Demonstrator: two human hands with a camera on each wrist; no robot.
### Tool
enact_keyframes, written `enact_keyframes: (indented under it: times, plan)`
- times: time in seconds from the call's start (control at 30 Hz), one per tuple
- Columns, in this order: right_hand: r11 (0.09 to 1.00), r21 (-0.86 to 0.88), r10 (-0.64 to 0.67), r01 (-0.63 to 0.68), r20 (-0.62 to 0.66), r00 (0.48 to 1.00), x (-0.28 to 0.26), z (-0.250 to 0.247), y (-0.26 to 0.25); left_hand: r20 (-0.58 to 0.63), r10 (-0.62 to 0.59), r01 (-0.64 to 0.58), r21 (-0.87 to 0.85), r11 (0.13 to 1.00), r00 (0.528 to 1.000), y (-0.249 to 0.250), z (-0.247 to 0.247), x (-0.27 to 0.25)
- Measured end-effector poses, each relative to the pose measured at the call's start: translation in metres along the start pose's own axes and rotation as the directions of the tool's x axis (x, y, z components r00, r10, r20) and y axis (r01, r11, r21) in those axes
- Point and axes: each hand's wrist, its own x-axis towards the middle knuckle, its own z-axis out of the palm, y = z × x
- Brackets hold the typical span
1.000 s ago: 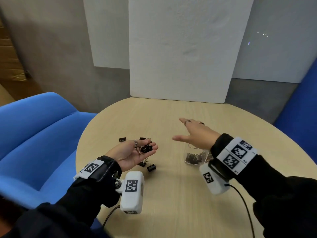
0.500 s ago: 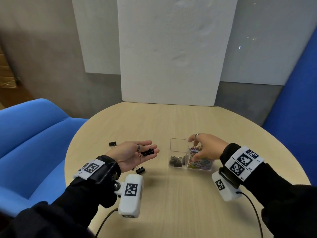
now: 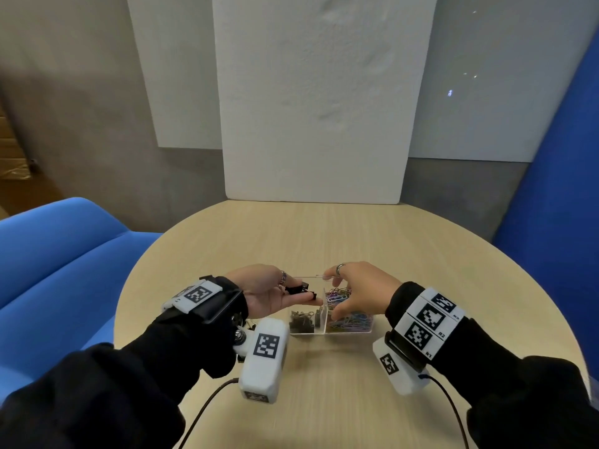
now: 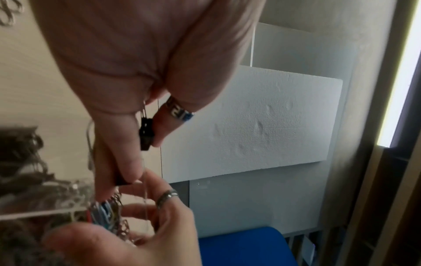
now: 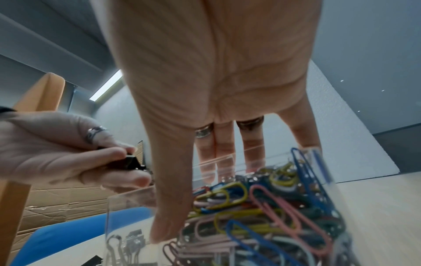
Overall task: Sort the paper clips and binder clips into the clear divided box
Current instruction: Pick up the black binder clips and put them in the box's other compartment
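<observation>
The clear divided box sits mid-table. Its left compartment holds black binder clips and its right one coloured paper clips. My left hand lies palm up over the left compartment and pinches a few black binder clips between thumb and fingers; the same binder clips show in the right wrist view. My right hand grips the box, with its thumb down by the divider and its fingers behind the far wall.
The round wooden table has a blue sofa at its left and a blue chair at its right. A white foam board leans at the back edge. A loose clip peeks out under my left wrist.
My left hand has carried the binder clips rightward to above the box's left compartment. My right hand came down from mid-air and now grips the box.
</observation>
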Motion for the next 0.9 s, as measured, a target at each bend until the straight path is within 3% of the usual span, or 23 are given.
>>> enact_keyframes:
  times: [0.3, 0.47, 0.57, 0.67, 0.77, 0.9]
  plan:
    - [0.999, 0.009, -0.036, 0.036, -0.006, 0.999, 0.001, 0.002, 0.005, -0.119, -0.019, 0.011, -0.067, 0.998, 0.993, 0.001, 0.011, 0.004]
    - [0.999, 0.008, -0.045, 0.045, -0.006, 0.999, 0.0, 0.001, 0.006, -0.19, 0.175, -0.131, 0.225, 0.966, 0.966, -0.002, 0.017, -0.005]
    - [0.999, 0.009, -0.049, 0.049, -0.007, 0.999, 0.0, 0.001, 0.006, -0.204, 0.341, -0.202, 0.5, 0.842, 0.918, -0.004, 0.017, -0.001]
    - [0.999, 0.007, -0.049, 0.049, -0.004, 0.999, 0.0, 0.002, 0.006, -0.114, 0.476, -0.202, 0.803, 0.561, 0.872, -0.005, 0.017, 0.006]
    - [0.999, 0.01, -0.052, 0.052, 0.002, 0.999, -0.001, 0.001, 0.006, 0.03, 0.552, -0.241, 0.918, 0.314, 0.833, -0.004, 0.013, 0.012]
    - [0.999, 0.01, -0.049, 0.049, 0.007, 0.999, -0.001, 0.0, 0.006, 0.115, 0.608, -0.318, 0.918, 0.238, 0.785, -0.008, 0.01, 0.014]
